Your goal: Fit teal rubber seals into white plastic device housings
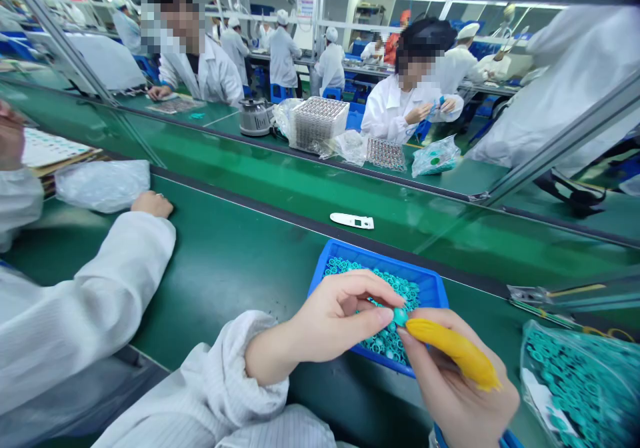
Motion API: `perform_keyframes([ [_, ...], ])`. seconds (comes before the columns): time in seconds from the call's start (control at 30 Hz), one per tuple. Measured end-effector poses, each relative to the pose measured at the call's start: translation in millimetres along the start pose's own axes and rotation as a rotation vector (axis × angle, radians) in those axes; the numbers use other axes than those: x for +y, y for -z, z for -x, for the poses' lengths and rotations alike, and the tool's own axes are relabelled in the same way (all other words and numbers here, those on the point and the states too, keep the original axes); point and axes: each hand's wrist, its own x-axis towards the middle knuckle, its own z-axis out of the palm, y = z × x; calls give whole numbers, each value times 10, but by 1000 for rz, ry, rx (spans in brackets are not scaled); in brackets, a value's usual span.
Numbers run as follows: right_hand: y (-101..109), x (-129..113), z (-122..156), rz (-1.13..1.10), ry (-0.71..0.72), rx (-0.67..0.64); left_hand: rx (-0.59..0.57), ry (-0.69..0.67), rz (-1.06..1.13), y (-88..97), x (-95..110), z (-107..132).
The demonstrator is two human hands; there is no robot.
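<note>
The left hand (333,321) was reaching in from the left, its back turned upward, the wrist nearly straight. Its index finger arched above the thumb, and the two tips were closed upon a small teal part (401,317). The right hand (457,395) came from the lower right, with a yellow cover (453,351) on its bent index finger; this fingertip and the thumb were pinched at the part's right side. The part was held above the blue bin (434,289), which stood near the far edge of the counter (235,248).
</note>
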Motion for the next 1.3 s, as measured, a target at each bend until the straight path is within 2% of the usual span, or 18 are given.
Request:
perform_keyframes([
  [0.07, 26, -26, 35, 5, -3, 33, 33, -40, -48, -16, 39, 16],
  [0.2, 60, -51, 78, 13, 26, -3, 30, -121, -122, -46, 105, 112],
  [0.3, 78, 12, 44, 28, 49, 16, -38, -221, -406, 112, 175, 9],
  [0.37, 100, 120, 7, 96, 61, -30, 12, -237, -743, 361, 183, -253],
  [0.4, 121, 193, -5, 161, 75, -88, 99, -202, -899, 512, 160, -439],
  [0.43, 150, 274, -5, 247, 93, -158, 224, -92, -1027, 665, 116, -650],
  [0.5, 240, 444, 42, 434, 122, -293, 258, 5, -1090, 928, -38, -1076],
  [0.57, 358, 593, 152, 562, 92, -352, 232, 90, -1110, 1090, -257, -1401],
  [0.63, 476, 693, 287, 603, 31, -370, 205, 167, -1099, 1167, -479, -1556],
  [0.7, 555, 740, 379, 610, -22, -383, 201, 232, -1058, 1219, -626, -1580],
  [0.77, 569, 745, 374, 611, -47, -396, 230, 280, -989, 1283, -649, -1549],
  [0.83, 507, 727, 256, 605, -43, -441, 294, 306, -896, 1361, -557, -1495],
  [0.93, 290, 704, -62, 644, 10, -628, 417, 298, -708, 1425, -328, -1297],
  [1.0, 92, 728, -286, 679, 47, -765, 477, 286, -562, 1388, -200, -1031],
  [1.07, -121, 797, -460, 699, 66, -845, 511, 288, -421, 1292, -125, -677],
  [1.2, -476, 998, -603, 737, 70, -933, 543, 322, -220, 1061, -79, 21],
  [1.3, -560, 1063, -625, 727, 57, -949, 559, 343, -94, 923, -64, 342],
])
